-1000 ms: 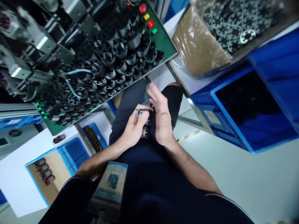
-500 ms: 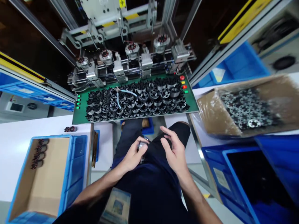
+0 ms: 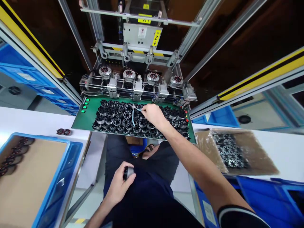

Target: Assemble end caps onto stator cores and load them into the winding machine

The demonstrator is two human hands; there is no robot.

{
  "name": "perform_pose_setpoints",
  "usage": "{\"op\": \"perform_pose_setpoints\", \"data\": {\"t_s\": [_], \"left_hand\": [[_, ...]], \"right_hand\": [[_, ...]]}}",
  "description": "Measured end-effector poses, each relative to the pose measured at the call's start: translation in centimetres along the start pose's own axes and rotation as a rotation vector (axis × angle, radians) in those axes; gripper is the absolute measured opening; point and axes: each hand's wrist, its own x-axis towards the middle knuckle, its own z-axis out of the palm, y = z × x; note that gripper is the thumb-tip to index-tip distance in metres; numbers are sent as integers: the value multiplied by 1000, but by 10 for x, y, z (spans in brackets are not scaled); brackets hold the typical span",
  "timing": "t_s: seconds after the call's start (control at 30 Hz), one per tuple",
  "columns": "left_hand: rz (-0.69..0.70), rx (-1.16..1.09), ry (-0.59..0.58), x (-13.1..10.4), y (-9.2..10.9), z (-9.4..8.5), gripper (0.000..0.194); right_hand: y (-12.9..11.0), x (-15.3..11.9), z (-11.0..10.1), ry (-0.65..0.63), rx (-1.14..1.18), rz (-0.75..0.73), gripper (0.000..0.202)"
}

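Hands [image 3: 121, 183] grip a ridged metal ring [image 3: 128, 173] and slim blue-handled pliers [image 3: 133, 117]

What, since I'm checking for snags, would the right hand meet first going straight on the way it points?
Probably the head of the pliers, whose handle the right hand pinches; dark rings lie just beyond, though fingertip height above them is unclear.

Right hand [image 3: 154, 114] forward, apparently pinched
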Motion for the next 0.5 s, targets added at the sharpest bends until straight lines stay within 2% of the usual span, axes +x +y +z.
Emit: {"op": "perform_pose_setpoints", "data": {"t_s": [0.1, 0.23, 0.3, 0.37, 0.43, 0.5], "left_hand": [[19, 29, 62, 5, -4, -15, 38], [49, 99, 143, 22, -2, -36, 34], [102, 168, 179, 36, 7, -49, 31], [213, 271, 196, 55, 23, -65, 29], [375, 409, 194, 81, 47, -80, 31], [542, 574, 161, 113, 79, -91, 37]], "right_hand": [[5, 31, 16, -57, -38, 27, 14], [12, 29, 20, -19, 33, -11, 12], [17, 16, 9, 20, 106, -45, 10], [28, -4, -9, 76, 178, -61, 14], [46, -33, -29, 196, 301, -63, 18], [70, -70, -45, 376, 529, -45, 22]]}}
